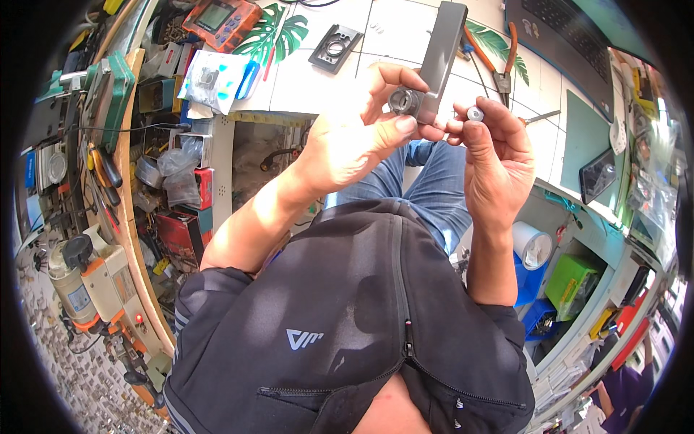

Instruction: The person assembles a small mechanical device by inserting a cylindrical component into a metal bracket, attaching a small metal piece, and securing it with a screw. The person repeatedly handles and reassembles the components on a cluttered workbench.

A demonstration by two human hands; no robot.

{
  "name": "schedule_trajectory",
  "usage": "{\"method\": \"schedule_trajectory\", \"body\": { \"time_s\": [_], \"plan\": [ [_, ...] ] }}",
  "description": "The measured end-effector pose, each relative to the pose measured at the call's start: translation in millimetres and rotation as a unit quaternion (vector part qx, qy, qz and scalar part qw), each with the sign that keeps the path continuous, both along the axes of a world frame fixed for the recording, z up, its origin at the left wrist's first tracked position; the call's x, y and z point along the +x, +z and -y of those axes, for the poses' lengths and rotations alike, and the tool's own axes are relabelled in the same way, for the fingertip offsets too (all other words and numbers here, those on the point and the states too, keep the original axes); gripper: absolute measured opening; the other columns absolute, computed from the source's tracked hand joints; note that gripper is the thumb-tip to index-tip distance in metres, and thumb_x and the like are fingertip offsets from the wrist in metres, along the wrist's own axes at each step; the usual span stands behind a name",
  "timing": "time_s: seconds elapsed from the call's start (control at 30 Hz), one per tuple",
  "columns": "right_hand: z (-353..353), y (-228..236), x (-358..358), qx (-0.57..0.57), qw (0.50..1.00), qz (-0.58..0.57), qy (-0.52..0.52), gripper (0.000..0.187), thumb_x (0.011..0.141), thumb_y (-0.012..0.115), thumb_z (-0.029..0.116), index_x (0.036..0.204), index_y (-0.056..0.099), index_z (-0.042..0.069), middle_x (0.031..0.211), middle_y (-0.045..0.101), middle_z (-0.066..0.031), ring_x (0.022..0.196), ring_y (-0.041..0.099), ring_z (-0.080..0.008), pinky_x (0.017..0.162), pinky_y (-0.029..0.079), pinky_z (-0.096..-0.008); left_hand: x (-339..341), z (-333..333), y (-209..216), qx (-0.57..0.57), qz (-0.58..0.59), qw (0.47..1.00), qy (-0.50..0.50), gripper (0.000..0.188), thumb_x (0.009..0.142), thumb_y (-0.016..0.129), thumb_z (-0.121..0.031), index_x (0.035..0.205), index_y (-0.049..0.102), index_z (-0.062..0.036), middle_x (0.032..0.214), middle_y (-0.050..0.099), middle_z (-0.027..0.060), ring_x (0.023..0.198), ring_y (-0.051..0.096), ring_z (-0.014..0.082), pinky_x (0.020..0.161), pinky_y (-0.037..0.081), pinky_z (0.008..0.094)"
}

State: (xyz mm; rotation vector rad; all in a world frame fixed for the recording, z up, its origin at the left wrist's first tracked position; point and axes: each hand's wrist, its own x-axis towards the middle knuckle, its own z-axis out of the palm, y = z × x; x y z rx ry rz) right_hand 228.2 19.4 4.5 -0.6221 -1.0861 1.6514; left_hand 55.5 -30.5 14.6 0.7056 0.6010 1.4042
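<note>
- From the head view, my left fingers [388, 74] grip a long dark grey bar [444, 47] near its lower end, by the round metal fitting [405, 101] on its side; the bar slants up over the near edge of the tiled counter [394, 29].
- My right fingers [506, 124] pinch a small pale round piece [474, 113] just beside that end; whether the two sets of fingers touch, I cannot tell.
- Blocking part of the scene, the bar cuts across the counter between a black plate with a round opening [337, 46] and a pair of orange-handled pliers [502, 76], which lies just beyond my right fingers.
- To the left on the counter sit an orange device with a screen [217, 18] and, nearer me, a clear plastic bag [207, 83]; a green leaf print [271, 35] spreads beside them.
- To the right, a dark laptop [564, 32] fills the far corner, with a black phone [598, 175] nearer on a green mat [584, 134].
- Below the counter on my right, a bright green box [570, 287] stands among blue bins [531, 278].
- Crowding my left are packed shelves and a beige machine [108, 278]; my black jacket [303, 289] hides much of the lower middle.
</note>
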Motion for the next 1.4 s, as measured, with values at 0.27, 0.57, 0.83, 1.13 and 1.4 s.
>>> {"method": "schedule_trajectory", "body": {
  "time_s": [0.27,0.57,0.83,1.13,1.4],
  "plan": [
    [4,1,0,0.039,0.998,0.040,-0.025,0.027,0.087,0.063,0.001,0.112,0.056,-0.006,0.097,0.067,-0.0195,0.084,0.067,-0.0212,0.072,0.055,-0.0302,-6,-3,-7,-0.031,0.153,0.988,-0.022,0.032,0.100,0.038,-0.020,0.120,0.044,0.0037,0.118,0.053,0.0217,0.093,0.060,0.0258,0.085,0.048,0.0352],
    [12,3,-5,0.067,0.992,0.089,-0.060,0.026,0.084,0.067,-0.003,0.108,0.059,-0.006,0.092,0.067,-0.0127,0.083,0.065,-0.0146,0.074,0.054,-0.0251,-8,-8,-9,-0.082,0.241,0.967,-0.025,0.035,0.102,0.028,-0.030,0.108,0.054,-0.0063,0.133,0.044,0.0257,0.088,0.058,0.0248,0.062,0.050,0.0294],
    [22,8,-22,0.166,0.968,0.147,-0.115,0.022,0.078,0.072,-0.005,0.098,0.063,-0.006,0.088,0.067,-0.0089,0.075,0.062,-0.0107,0.068,0.050,-0.0224,-9,-9,-5,-0.098,0.178,0.979,-0.004,0.035,0.101,0.031,-0.036,0.102,0.054,-0.0103,0.131,0.047,0.0255,0.085,0.057,0.0202,0.053,0.050,0.0251],
    [20,2,-32,0.168,0.969,0.153,-0.096,0.020,0.081,0.069,-0.004,0.100,0.062,-0.005,0.090,0.068,-0.0097,0.077,0.064,-0.0116,0.070,0.051,-0.0230,0,-8,8,-0.135,0.116,0.981,0.075,0.030,0.101,0.025,-0.026,0.096,0.048,-0.0073,0.118,0.055,0.0302,0.082,0.056,0.0223,0.070,0.046,0.0303],
    [24,-4,-37,0.021,0.994,0.060,-0.087,0.019,0.082,0.070,-0.001,0.100,0.064,-0.003,0.091,0.068,-0.0077,0.080,0.064,-0.0107,0.073,0.051,-0.0228,-8,-12,0,-0.074,-0.002,0.994,0.079,0.032,0.102,0.025,-0.026,0.098,0.050,-0.0064,0.119,0.055,0.0298,0.084,0.057,0.0203,0.072,0.049,0.0298]
  ]
}}
